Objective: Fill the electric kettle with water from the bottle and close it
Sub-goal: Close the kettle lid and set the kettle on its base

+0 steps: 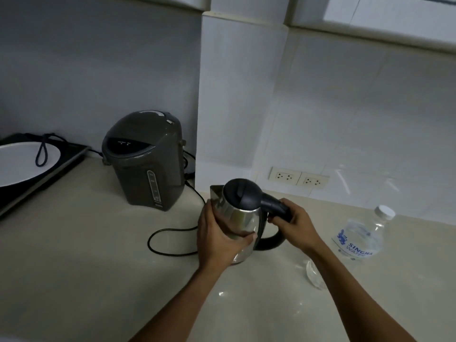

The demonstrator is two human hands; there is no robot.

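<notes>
Both hands on the kettle, lid down, bottle waiting at the right.

Left hand [219, 236] wraps the steel kettle [243, 218] body to steady it on the counter [86, 267]; right hand [293, 219] closes round the black handle, thumb near the top, likely after the lid release. Capped water bottle [361, 235] stands apart, untouched.

kettle [243, 213]: 1 | bottle [360, 235]: 1 | water boiler [145, 159]: 1 | outlets [299, 178]: 2 | plate [24, 161]: 1
</notes>
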